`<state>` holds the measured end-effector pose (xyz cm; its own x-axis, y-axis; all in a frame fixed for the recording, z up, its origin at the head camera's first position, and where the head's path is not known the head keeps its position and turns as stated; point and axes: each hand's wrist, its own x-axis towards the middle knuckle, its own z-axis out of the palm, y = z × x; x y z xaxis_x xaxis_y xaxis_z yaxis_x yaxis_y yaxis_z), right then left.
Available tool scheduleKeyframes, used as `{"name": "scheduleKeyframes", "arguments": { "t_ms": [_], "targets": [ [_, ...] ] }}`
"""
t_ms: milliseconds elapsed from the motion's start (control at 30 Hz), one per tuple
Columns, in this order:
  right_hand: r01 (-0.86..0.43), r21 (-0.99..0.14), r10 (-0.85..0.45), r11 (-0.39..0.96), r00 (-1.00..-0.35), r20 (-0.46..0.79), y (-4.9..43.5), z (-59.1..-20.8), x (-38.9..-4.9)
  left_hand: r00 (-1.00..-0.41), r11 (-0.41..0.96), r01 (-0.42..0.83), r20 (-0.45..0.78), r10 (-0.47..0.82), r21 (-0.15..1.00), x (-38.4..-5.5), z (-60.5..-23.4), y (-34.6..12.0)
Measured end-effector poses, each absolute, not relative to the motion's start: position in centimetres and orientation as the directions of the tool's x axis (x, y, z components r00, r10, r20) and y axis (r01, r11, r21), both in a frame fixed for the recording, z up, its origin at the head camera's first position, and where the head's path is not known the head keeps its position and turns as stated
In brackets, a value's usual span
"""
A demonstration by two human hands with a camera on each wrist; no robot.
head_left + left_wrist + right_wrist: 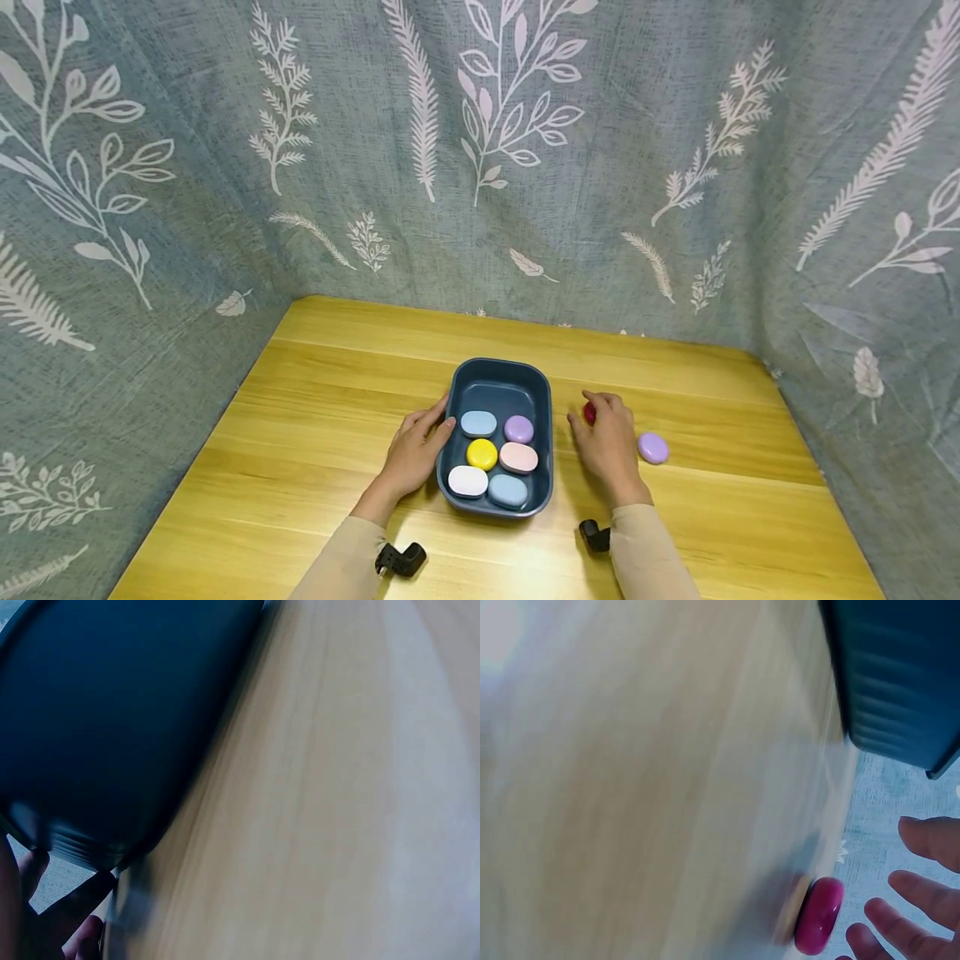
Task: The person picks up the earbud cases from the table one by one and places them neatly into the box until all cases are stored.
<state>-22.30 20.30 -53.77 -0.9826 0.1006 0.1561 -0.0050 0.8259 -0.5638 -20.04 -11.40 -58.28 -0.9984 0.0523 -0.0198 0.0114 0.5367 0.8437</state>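
Note:
A dark blue rectangular tub (497, 395) holds several smooth soap bars: a white one (468, 481), a yellow round one (482, 455), a pink oval one (518, 457), a purple round one (518, 429) and two light blue ones. My left hand (411, 454) rests against the tub's left side, fingers extended along the wall and thumb near the rim. To the tub's right, my right hand (609, 442) reaches over a red round soap (589, 413) on the table. In the right wrist view, its spread fingers hover beside the red soap (820, 916) with a gap between.
Another purple soap (653, 448) lies on the wooden table (720, 483), just right of my right hand. Grey-blue curtains (525, 233) with white leaf patterns hang behind the table and at both sides. Black wrist cameras (405, 560) sit by both sleeves.

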Motion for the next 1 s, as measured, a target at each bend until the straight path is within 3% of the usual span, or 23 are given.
{"name": "scheduleKeyframes", "arguments": {
  "t_ms": [1000],
  "targets": [
    [0.041, -0.437, 0.067, 0.898, -0.997, 0.044, 22.0, -54.2, -23.8, -0.999, 0.531, 0.013, -0.016, 0.051, 0.847, -20.1, -58.4, -11.4]
  ]
}}
